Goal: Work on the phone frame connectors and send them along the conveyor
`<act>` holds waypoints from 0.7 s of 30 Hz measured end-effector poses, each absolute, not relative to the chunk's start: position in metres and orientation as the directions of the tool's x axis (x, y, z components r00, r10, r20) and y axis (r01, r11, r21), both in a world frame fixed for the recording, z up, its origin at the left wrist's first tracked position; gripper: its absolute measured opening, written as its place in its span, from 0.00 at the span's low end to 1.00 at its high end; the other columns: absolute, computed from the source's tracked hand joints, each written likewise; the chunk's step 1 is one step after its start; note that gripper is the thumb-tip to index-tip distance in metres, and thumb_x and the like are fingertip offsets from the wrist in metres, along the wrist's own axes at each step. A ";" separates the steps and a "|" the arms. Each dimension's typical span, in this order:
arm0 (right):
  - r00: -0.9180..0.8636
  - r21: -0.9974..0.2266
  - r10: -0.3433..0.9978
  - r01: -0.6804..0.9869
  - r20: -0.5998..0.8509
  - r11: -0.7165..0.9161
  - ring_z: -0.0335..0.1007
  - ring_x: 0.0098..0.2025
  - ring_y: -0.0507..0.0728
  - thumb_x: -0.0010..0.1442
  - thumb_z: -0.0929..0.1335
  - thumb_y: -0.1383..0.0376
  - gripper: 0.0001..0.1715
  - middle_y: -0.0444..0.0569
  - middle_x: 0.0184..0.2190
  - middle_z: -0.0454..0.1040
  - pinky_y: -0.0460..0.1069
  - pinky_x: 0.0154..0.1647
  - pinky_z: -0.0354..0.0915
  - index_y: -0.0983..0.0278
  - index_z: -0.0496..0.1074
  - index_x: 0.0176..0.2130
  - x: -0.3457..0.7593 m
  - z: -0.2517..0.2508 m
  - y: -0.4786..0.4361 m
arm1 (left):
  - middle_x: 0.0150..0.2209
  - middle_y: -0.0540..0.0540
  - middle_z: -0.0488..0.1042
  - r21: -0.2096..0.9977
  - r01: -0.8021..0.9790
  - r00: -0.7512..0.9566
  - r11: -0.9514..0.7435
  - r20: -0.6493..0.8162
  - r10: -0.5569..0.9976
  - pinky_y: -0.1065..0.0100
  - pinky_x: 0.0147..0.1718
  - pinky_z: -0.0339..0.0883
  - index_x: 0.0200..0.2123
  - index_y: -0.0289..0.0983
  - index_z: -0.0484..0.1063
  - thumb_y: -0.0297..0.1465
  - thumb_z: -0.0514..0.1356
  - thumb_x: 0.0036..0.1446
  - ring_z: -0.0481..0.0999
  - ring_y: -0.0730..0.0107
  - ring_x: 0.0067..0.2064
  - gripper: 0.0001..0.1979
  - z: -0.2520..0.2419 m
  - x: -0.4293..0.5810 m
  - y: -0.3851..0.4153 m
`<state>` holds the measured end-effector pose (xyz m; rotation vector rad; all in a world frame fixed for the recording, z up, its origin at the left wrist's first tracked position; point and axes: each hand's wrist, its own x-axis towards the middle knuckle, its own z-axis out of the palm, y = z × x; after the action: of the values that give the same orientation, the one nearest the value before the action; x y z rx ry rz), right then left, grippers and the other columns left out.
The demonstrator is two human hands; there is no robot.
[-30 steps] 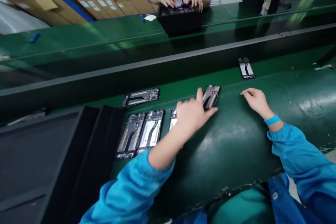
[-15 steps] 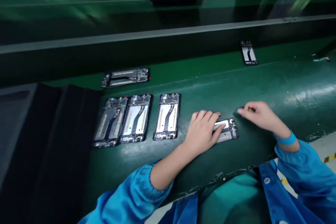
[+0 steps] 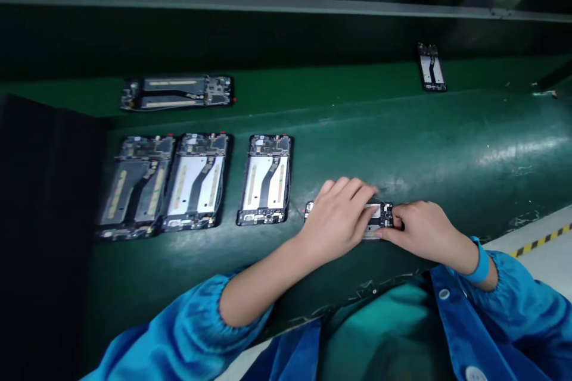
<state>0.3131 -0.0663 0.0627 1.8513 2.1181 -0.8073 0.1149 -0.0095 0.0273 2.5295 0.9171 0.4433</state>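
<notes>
- The phone mid-frame (image 3: 379,214) lies flat on the green bench (image 3: 447,149), close to its front edge, with its long axis running left to right.
- The left hand (image 3: 342,220) covers its left and middle part, fingers closed over it.
- The right hand (image 3: 424,232) pinches its right end.
- Both hands touch it, one from each side.

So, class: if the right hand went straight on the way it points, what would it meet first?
Probably the left hand, close ahead on the frame that the right hand touches.
</notes>
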 end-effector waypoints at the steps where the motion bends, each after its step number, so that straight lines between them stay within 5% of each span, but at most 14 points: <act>1: -0.182 -0.256 0.841 0.965 -0.509 0.055 0.71 0.27 0.59 0.65 0.71 0.47 0.25 0.47 0.25 0.75 0.51 0.25 0.44 0.61 0.70 0.27 0.314 0.064 -0.065 | 0.46 0.42 0.75 0.469 0.510 0.743 -0.721 0.182 0.644 0.58 0.40 0.56 0.50 0.36 0.73 0.31 0.54 0.70 0.70 0.57 0.45 0.11 0.026 0.117 -0.009; 7: -0.133 -0.224 0.831 0.975 -0.541 0.011 0.66 0.26 0.57 0.62 0.74 0.49 0.25 0.46 0.24 0.73 0.50 0.24 0.45 0.62 0.68 0.26 0.313 0.066 -0.061 | 0.34 0.46 0.75 0.430 0.470 0.781 -0.770 0.203 0.590 0.58 0.39 0.54 0.35 0.36 0.73 0.30 0.51 0.72 0.70 0.61 0.39 0.14 0.020 0.122 -0.004; 12: -0.164 -0.382 0.845 0.923 -0.508 -0.051 0.59 0.23 0.52 0.61 0.74 0.57 0.22 0.41 0.20 0.67 0.49 0.25 0.46 0.63 0.68 0.23 0.322 0.067 -0.058 | 0.33 0.45 0.73 0.410 0.472 0.798 -0.780 0.178 0.576 0.59 0.37 0.53 0.35 0.35 0.72 0.29 0.52 0.71 0.68 0.60 0.38 0.12 0.022 0.117 -0.008; 16: -0.157 -0.578 0.774 0.757 -0.613 -0.304 0.57 0.21 0.50 0.64 0.70 0.64 0.19 0.40 0.16 0.63 0.46 0.22 0.48 0.64 0.71 0.22 0.335 0.063 -0.050 | 0.32 0.45 0.72 0.369 0.475 0.785 -0.799 0.232 0.574 0.58 0.36 0.52 0.34 0.35 0.72 0.30 0.52 0.71 0.67 0.60 0.37 0.13 0.022 0.120 -0.011; 21: -0.141 -0.555 0.589 0.560 -0.796 -0.615 0.56 0.14 0.49 0.66 0.66 0.65 0.18 0.44 0.15 0.72 0.43 0.16 0.53 0.66 0.77 0.27 0.335 0.055 -0.043 | 0.30 0.46 0.71 0.424 0.486 0.724 -0.764 0.295 0.624 0.59 0.36 0.52 0.32 0.35 0.72 0.29 0.53 0.70 0.66 0.60 0.37 0.13 0.017 0.122 -0.016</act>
<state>0.3345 -0.0434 0.0549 2.0748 1.3877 -1.9465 0.1225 -0.0164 0.0167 2.6113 0.8662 0.6128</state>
